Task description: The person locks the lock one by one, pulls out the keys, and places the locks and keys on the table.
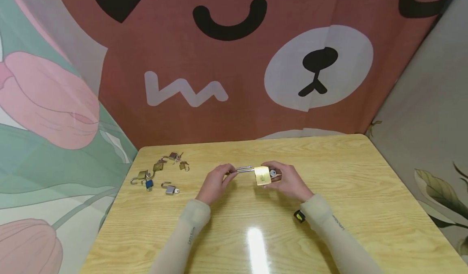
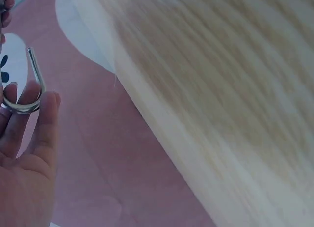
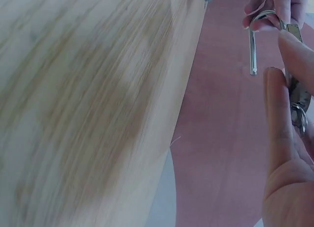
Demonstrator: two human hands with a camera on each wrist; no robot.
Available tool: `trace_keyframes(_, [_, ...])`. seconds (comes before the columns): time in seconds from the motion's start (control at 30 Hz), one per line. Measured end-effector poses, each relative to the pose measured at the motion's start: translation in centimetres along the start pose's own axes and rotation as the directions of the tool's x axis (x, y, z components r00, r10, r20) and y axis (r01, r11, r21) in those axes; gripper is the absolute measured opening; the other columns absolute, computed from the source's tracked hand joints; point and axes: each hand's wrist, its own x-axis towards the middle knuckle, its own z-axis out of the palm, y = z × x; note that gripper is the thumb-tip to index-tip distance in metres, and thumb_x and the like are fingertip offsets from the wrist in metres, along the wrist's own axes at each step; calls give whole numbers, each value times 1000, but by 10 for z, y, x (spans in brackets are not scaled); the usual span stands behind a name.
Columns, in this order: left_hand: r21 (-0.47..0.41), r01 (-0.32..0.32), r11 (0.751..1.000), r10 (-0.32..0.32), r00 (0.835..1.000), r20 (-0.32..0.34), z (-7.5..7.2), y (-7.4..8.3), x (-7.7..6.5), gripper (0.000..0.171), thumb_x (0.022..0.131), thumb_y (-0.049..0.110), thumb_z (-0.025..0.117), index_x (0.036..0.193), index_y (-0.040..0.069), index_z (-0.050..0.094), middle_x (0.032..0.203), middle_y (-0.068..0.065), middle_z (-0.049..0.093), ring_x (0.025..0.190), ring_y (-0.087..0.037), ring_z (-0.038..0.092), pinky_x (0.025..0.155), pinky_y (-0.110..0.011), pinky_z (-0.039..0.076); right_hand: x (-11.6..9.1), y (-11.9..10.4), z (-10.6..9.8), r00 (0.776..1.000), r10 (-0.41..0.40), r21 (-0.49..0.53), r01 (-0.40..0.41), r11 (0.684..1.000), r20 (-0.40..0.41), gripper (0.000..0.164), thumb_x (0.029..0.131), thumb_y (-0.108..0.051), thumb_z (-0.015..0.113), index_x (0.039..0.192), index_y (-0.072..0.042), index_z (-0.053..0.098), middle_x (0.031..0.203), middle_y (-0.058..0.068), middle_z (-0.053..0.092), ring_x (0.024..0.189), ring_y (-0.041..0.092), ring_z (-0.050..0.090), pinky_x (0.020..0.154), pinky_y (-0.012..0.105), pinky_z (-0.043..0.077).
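Between both hands, above the table, is a brass-coloured padlock point(image 1: 262, 176) with a long steel shackle point(image 1: 245, 169) swung open; its free end stands apart from the body. The left hand point(image 1: 216, 182) pinches the bend of the shackle, and the left wrist view shows the curved rod point(image 2: 35, 72) between thumb and fingers. In the right hand point(image 1: 290, 181) the padlock body is gripped at its right end, where a key point(image 1: 273, 172) with a round head sticks out. From the right wrist, the body's narrow side point(image 3: 298, 92) shows between the fingers, partly hidden.
Several open padlocks lie at the table's left, among them a blue one point(image 1: 149, 183), a silver one point(image 1: 170, 190) and a brass one point(image 1: 158, 167). A small black object with a yellow patch point(image 1: 299, 216) lies beside the right sleeve. A printed curtain point(image 1: 241, 123) hangs behind the table.
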Motion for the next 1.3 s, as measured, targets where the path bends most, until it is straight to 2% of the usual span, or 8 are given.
trace_keyframes(0.17, [-145, 24, 989, -23, 1000, 5, -1, 3, 0, 19, 103, 30, 51, 108, 16, 63, 101, -4, 69, 89, -14, 62, 78, -38, 59, -1, -2, 1, 999, -24, 47, 26, 999, -33, 67, 65, 0, 88, 125, -14, 61, 112, 11, 68, 80, 15, 69, 70, 25, 63])
trace_keyframes(0.37, [-306, 81, 948, -64, 996, 65, 0, 7, 0, 22, 106, 28, 43, 102, 13, 58, 94, -12, 75, 84, -27, 68, 71, -37, 60, -3, -4, 1, 998, -19, 89, 24, 996, -59, 68, 64, 6, 86, 124, -12, 60, 111, 11, 66, 76, 16, 68, 68, 26, 63])
trace_keyframes(0.53, [-380, 107, 919, -88, 994, 66, 4, 10, 1, 19, 106, 25, 42, 99, 14, 56, 84, -12, 71, 73, -30, 67, 61, -29, 60, -3, -5, 1, 997, -9, 77, 15, 997, -74, 68, 62, 7, 87, 122, -12, 60, 111, 13, 66, 76, 17, 67, 68, 27, 63])
trace_keyframes(0.7, [-418, 101, 903, -95, 995, 34, 7, 12, 2, 19, 106, 23, 43, 97, 11, 55, 75, -11, 67, 63, -29, 65, 54, -31, 59, -5, -11, 0, 997, -3, 74, 8, 997, -72, 69, 61, 10, 86, 123, -6, 59, 110, 18, 66, 78, 23, 66, 69, 35, 64])
trace_keyframes(0.83, [-434, 109, 894, -106, 994, 30, 7, 15, 2, 19, 106, 21, 42, 96, 9, 54, 73, -12, 66, 57, -23, 61, 50, -27, 56, -9, -32, -5, 998, -5, 93, 10, 996, -56, 66, 63, 10, 85, 122, 1, 58, 110, 22, 65, 79, 26, 66, 72, 40, 64])
trace_keyframes(0.97, [-427, 127, 895, -121, 992, 41, 8, 16, 1, 20, 107, 22, 41, 96, 11, 53, 72, -13, 66, 54, -14, 58, 48, -22, 52, -13, -47, -9, 999, -6, 104, 11, 995, -44, 63, 64, 7, 85, 121, 3, 57, 108, 23, 65, 79, 25, 66, 72, 36, 64])
trace_keyframes(1.23, [-450, 145, 881, -133, 989, 57, 11, 14, 1, 20, 107, 22, 40, 95, 12, 51, 71, -10, 63, 55, -12, 58, 49, -34, 57, -8, -19, -2, 999, 13, 138, -7, 990, -42, 66, 64, 5, 86, 123, -5, 58, 109, 20, 66, 79, 21, 67, 69, 27, 63])
trace_keyframes(1.3, [-460, 160, 874, -149, 987, 60, 9, 17, 1, 20, 107, 21, 40, 94, 11, 51, 71, -11, 62, 55, -18, 59, 48, -35, 57, -7, -11, 1, 999, 27, 144, -21, 989, -41, 67, 64, 4, 87, 123, -9, 58, 110, 17, 66, 80, 20, 68, 68, 26, 63])
